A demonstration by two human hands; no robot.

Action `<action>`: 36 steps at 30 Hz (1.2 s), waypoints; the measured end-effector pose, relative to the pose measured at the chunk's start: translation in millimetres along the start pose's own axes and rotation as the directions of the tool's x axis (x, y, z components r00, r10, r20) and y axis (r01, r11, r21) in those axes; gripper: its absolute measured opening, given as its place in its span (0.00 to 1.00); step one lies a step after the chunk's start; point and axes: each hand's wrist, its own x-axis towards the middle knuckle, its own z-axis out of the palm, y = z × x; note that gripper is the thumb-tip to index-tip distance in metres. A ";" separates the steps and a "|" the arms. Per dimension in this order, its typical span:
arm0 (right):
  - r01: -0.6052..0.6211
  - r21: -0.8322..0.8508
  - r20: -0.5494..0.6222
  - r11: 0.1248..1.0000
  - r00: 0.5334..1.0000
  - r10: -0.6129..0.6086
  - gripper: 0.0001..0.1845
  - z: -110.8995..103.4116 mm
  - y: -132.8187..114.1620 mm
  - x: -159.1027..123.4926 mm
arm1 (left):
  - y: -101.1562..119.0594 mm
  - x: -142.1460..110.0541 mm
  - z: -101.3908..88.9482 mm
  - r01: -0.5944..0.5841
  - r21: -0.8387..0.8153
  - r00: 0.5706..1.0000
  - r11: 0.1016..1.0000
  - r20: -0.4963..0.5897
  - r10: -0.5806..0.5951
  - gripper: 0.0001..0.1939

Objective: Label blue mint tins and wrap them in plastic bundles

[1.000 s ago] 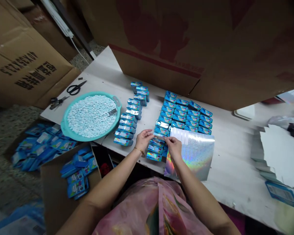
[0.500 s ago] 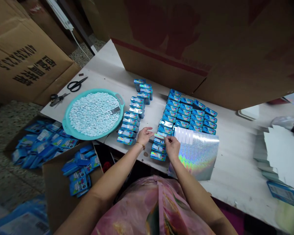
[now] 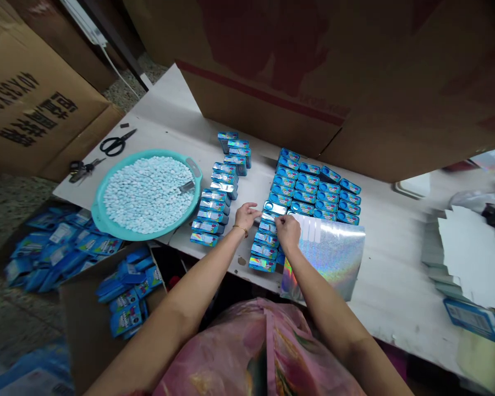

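Note:
My left hand (image 3: 246, 216) is at the left end of the near column of small blue tins (image 3: 265, 238), its thumb and forefinger a little apart. Across that column, my right hand (image 3: 288, 232) is closed in a pinch, holding one end of a narrow shiny sticker strip (image 3: 269, 216) that lies over a tin. The fingers hide part of the strip. Beneath my right wrist lies a silvery rainbow sticker sheet (image 3: 334, 253) with pale gaps at its upper left.
Tins on edge (image 3: 212, 213) form a row left of my hands; more tins (image 3: 305, 187) lie behind. A turquoise basin (image 3: 96, 204) of white-blue candies holds a scoop. Scissors (image 3: 116, 144), a large carton (image 3: 256, 88) and boxed blue packs (image 3: 126, 311) stand around.
The strip, which stretched between my hands, now lies lower against a tin. My hands have moved slightly up towards the column. The whole view has shifted a little.

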 end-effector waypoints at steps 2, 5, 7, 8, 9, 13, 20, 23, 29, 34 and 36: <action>0.001 -0.093 0.017 0.996 1.000 0.001 0.12 -1.8 -0.4 -1.6 | -5.4 0.4 1.6 -0.030 0.076 1.000 0.997 -0.001 0.031 0.17; 0.141 -0.246 0.033 0.959 0.990 -0.137 0.15 -6.2 2.3 -7.7 | -11.5 -0.7 1.4 -0.125 0.352 0.989 0.928 -0.035 0.146 0.15; 0.318 -0.349 0.111 0.881 0.948 -0.298 0.17 -8.8 4.7 -13.3 | -14.6 -4.0 -2.7 -0.181 0.474 0.979 0.862 -0.001 0.205 0.11; 0.395 -0.387 0.161 0.833 0.919 -0.361 0.19 -9.9 5.8 -15.8 | -15.6 -6.6 -5.8 -0.210 0.499 0.975 0.841 0.044 0.217 0.10; 0.452 -0.411 0.206 0.792 0.892 -0.402 0.20 -11.1 7.0 -17.8 | -15.8 -9.7 -9.3 -0.241 0.522 0.970 0.818 0.101 0.222 0.11; 0.489 -0.375 0.200 0.788 0.872 -0.446 0.21 -23.7 23.6 -16.4 | -2.6 -24.3 -13.4 -0.333 0.736 0.937 0.590 0.185 0.297 0.16; 0.344 -0.153 -0.319 0.926 0.870 -0.376 0.17 -79.7 121.2 13.3 | 29.4 -51.2 83.8 -0.697 0.664 0.702 0.270 0.555 0.447 0.18; 0.394 -0.297 -0.186 0.870 0.869 -0.458 0.16 -88.5 139.5 28.2 | 19.6 -54.0 123.8 -0.665 0.720 0.729 0.198 0.568 0.383 0.23; 0.467 -0.493 -0.002 0.734 0.843 -0.538 0.18 -75.0 145.1 30.7 | 3.5 -50.8 135.4 -0.610 0.776 0.764 0.162 0.520 0.383 0.20; 0.517 -0.428 -0.057 0.741 0.803 -0.593 0.15 -75.0 163.2 21.1 | 4.8 -53.0 133.8 -0.608 0.779 0.755 0.153 0.508 0.415 0.19; 0.498 -0.405 -0.094 0.767 0.811 -0.577 0.15 -79.2 163.8 21.2 | 5.1 -54.0 134.4 -0.614 0.774 0.751 0.156 0.512 0.417 0.19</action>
